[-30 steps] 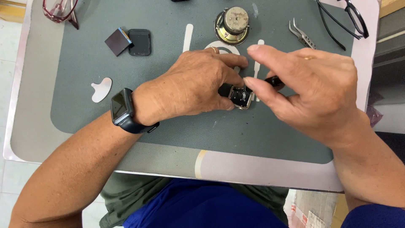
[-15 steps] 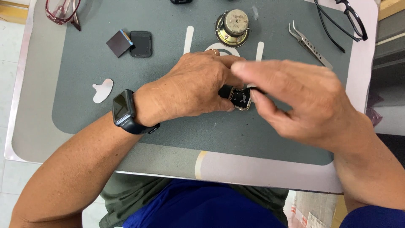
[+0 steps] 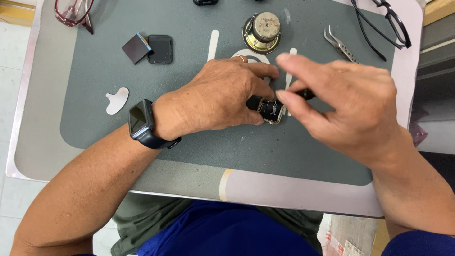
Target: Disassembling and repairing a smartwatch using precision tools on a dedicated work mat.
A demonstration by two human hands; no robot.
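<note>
- Around the work on the grey mat [image 3: 95, 118]: a round metal speaker [image 3: 262, 32] at the top centre, steel tweezers [image 3: 339, 45] to its right, black-framed glasses [image 3: 381, 23] at the top right corner, red-framed glasses [image 3: 71, 10] at the top left.
- Left of centre lie a dark square panel [image 3: 136, 48] and a black screen piece [image 3: 160, 49], touching edge to edge; a small white tab [image 3: 116, 100] sits apart, lower left.
- The left hand [image 3: 213, 102] covers much of the small watch case [image 3: 271, 110] from the left; the right hand [image 3: 346, 106] hides its right side (only the open metal-rimmed back shows between them).
- The watch case lies flat at the mat's middle, its long axis roughly left to right, open side up.
- The left hand's grip is narrow, pinching the case; the right hand's fingers close on a thin dark tool [image 3: 305, 94] just beside the case.
- Counted: two pairs of glasses, one speaker, one pair of tweezers, one case, two flat screen parts.
- A dark smartwatch [image 3: 142, 122] sits on the left wrist.
</note>
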